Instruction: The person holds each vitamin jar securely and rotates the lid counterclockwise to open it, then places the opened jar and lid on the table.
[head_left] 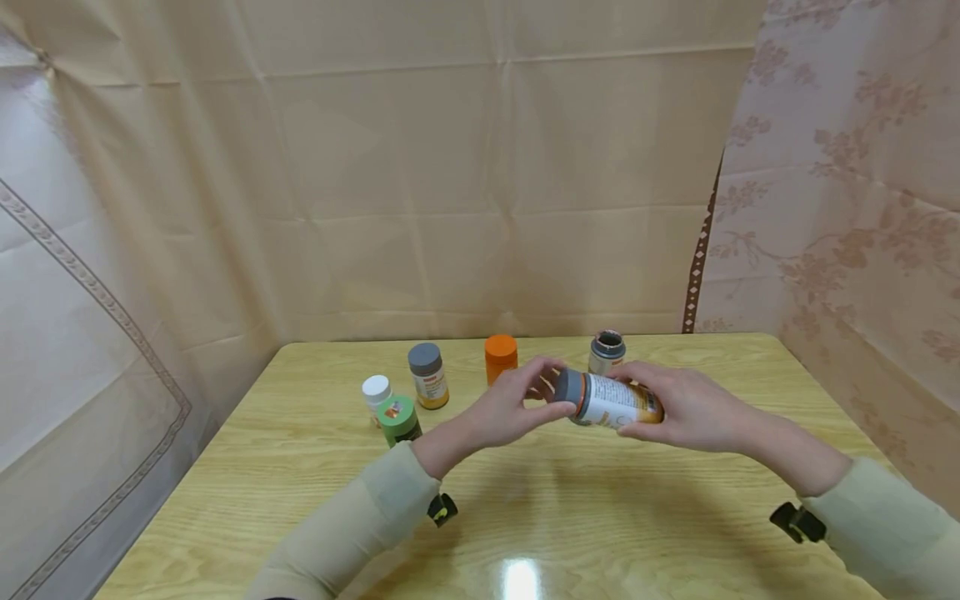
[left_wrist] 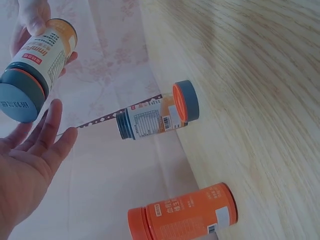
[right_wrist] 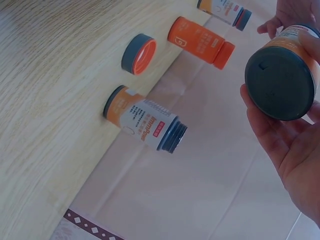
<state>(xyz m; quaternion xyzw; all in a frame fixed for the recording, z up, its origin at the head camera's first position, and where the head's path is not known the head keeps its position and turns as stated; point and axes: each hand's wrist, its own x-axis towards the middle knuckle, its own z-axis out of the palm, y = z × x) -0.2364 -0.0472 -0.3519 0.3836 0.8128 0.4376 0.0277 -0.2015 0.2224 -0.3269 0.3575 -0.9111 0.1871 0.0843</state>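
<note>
Your right hand (head_left: 686,410) grips a white-and-orange supplement bottle (head_left: 617,403) by its lower body, tilted above the tabletop (head_left: 480,517), its gray cap (head_left: 567,387) toward your left hand (head_left: 510,408). That hand is loose, fingers extended beside the cap; contact is unclear. Beyond your right hand stands an uncapped bottle (head_left: 606,357).

Beige cloth (head_left: 390,183) hangs behind the wood-grain table (head_left: 232,508).
</note>
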